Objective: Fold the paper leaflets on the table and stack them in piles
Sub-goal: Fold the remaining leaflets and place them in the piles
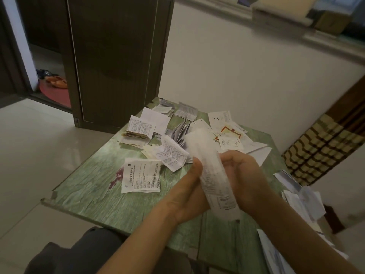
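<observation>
Several folded leaflets (138, 133) sit piled by the table's (85, 196) far-left corner, many lie loose, so I judge it midway; my left hand (187, 186) and right hand (244, 175) grip one long leaflet (214, 175) above its near half.

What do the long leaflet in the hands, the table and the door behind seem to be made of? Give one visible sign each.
Long leaflet: thin matte printed paper; it bends limply between the left hand and right hand.
Table: perhaps board under glossy green wood-grain film; it reflects light.
Door: dark brown, satin, probably wood or laminate; panel outline shows.
</observation>
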